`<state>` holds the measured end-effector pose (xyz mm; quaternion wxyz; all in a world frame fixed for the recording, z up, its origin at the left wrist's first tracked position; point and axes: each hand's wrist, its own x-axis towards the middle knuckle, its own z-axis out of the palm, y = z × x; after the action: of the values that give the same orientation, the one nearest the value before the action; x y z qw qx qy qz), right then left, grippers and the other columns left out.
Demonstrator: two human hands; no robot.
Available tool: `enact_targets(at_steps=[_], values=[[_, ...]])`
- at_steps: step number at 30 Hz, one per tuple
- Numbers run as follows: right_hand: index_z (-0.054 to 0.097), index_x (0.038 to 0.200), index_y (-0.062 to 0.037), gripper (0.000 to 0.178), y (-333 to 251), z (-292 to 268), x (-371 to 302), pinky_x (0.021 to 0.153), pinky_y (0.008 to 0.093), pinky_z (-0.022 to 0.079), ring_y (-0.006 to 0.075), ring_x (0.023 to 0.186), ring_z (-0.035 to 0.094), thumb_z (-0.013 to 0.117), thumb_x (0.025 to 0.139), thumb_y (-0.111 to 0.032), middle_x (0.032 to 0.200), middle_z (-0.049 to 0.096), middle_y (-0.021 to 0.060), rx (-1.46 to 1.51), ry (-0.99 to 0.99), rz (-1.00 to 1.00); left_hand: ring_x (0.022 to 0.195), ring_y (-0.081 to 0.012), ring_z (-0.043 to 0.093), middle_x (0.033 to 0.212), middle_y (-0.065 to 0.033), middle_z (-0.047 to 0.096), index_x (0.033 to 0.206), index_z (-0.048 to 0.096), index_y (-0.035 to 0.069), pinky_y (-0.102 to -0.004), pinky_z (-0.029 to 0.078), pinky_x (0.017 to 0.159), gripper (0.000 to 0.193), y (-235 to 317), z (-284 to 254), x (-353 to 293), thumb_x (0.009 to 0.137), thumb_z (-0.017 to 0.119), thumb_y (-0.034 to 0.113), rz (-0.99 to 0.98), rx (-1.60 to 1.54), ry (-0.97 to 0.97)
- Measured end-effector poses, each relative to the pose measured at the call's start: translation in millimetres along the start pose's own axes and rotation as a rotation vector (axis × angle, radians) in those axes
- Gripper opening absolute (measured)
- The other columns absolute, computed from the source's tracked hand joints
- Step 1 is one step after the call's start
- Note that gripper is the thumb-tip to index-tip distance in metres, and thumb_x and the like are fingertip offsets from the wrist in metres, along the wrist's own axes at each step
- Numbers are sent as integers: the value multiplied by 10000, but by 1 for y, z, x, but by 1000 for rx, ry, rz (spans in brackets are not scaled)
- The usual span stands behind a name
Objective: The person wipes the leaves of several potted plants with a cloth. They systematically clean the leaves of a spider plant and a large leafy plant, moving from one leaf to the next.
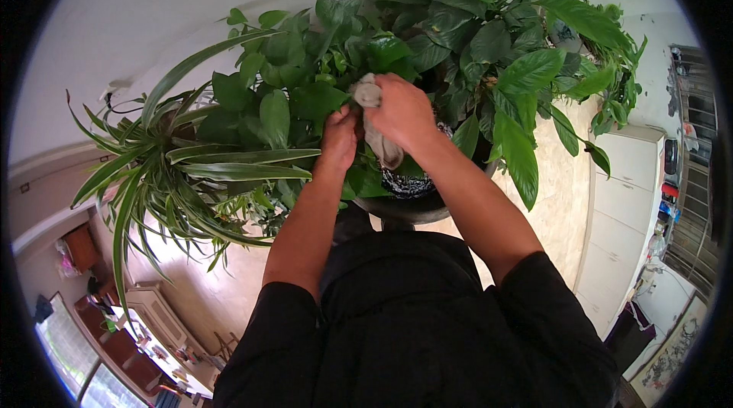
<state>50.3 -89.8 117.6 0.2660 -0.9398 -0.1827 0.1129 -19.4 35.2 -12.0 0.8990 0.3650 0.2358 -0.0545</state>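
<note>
My right hand (402,112) is closed round a crumpled beige cloth (385,150), which hangs down below the fingers. Just left of it, my left hand (340,139) has its thumb and fingers curled at the lower edge of a broad green leaf (317,101), seemingly pinching it; the fingertips are partly hidden. Both hands are among the leaves of a bushy green plant. Under my right wrist shows a black-and-white patterned surface (408,184), above the rim of a dark pot (418,211).
A spider plant (164,145) with long striped leaves spreads at the left. Taller glossy foliage (527,72) fills the right. Behind stands a white wall (175,3). White cabinets (622,209) line the right side; a cluttered table (164,358) stands at the lower left.
</note>
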Motion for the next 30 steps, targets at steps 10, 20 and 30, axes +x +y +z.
enact_targets(at_steps=[10, 20, 30], values=[[660, 1073, -40, 305, -5, 20, -4, 808, 521, 561, 423, 963, 674, 707, 802, -172, 1027, 661, 174, -51, -45, -88, 1134, -249, 637, 1237, -83, 673, 1246, 622, 3, -377, 491, 1001, 353, -4, -17, 3, 905, 554, 65, -160, -188, 163], [692, 1167, -51, 428, 36, -8, -74, 912, 456, 543, 400, 1046, 668, 715, 761, -185, 1136, 689, 178, 76, -182, 112, 1171, -297, 656, 1259, -192, 680, 1365, 571, -49, -405, 492, 1069, 423, 34, 28, -7, 1006, 471, 150, -47, 57, -130], [705, 1094, -26, 346, 47, -47, -124, 863, 423, 545, 390, 977, 681, 746, 768, -132, 1069, 695, 194, 270, -121, 124, 1409, -264, 472, 1501, -150, 539, 1433, 584, 33, -391, 333, 1191, 430, 70, 79, 59, 1012, 537, 105, 290, 299, 74]])
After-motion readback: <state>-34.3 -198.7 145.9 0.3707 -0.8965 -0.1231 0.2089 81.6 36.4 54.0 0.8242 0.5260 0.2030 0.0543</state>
